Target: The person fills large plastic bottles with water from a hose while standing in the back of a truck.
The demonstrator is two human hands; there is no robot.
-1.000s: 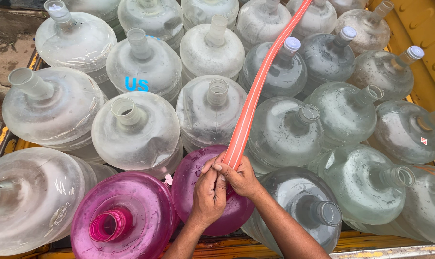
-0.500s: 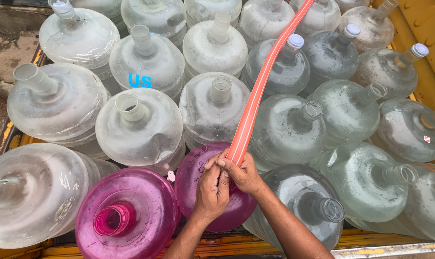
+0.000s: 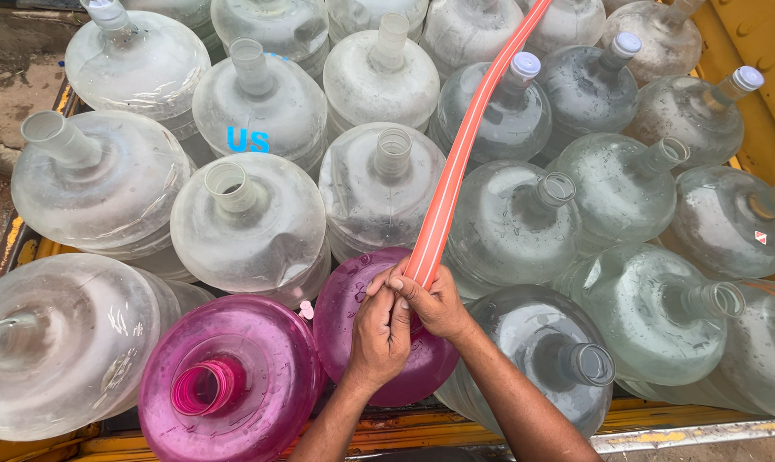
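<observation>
Gripping the lower end of a flat orange plastic hose (image 3: 456, 162), the right hand (image 3: 434, 301) is curling its fingers shut around it over the mouth of a translucent pink round water jug (image 3: 353, 299). The left hand (image 3: 381, 332) is pressing against the same spot from the 9 o'clock side, fingers folded over the hose end and touching the right hand. Lying just at 8 o'clock of the hands, a second pink plastic jug (image 3: 233, 376) is showing its open neck. The hose is running away toward 1 o'clock, crossing over many clear round plastic water jugs (image 3: 251, 222) packed tightly together. A yellow metal side wall (image 3: 768, 51) is standing at 2 o'clock, farthest off.
</observation>
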